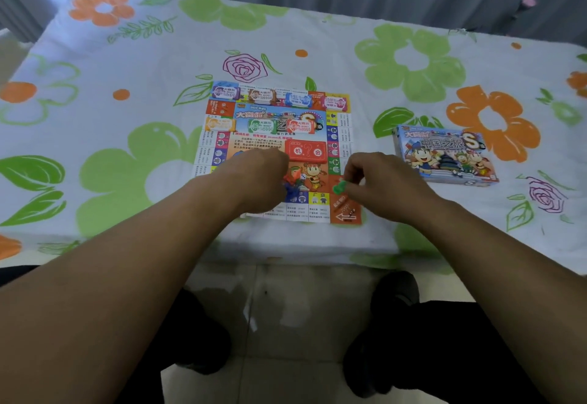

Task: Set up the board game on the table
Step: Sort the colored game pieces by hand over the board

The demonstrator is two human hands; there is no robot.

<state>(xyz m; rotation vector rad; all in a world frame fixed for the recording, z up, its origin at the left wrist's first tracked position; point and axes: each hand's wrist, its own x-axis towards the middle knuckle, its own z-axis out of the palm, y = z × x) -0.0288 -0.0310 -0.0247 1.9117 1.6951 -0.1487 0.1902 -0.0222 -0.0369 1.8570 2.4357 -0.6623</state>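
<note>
A colourful paper game board (344, 124) lies flat on the flowered tablecloth. Several stacks of play money (262, 126) sit along its far edge and middle, and a red card deck (306, 150) lies in its centre. My right hand (378, 181) pinches a green pawn (338, 187) just above the board's near right corner. My left hand (257, 178) rests on the board's near part, fingers curled down over small red and blue pieces (293, 186) beside a white die (303, 177). Whether it grips any piece is hidden.
The game box (444, 156) lies on the table to the right of the board. The tablecloth (133, 137) hangs over the near table edge. My legs and dark shoes (394, 292) show below on the tiled floor.
</note>
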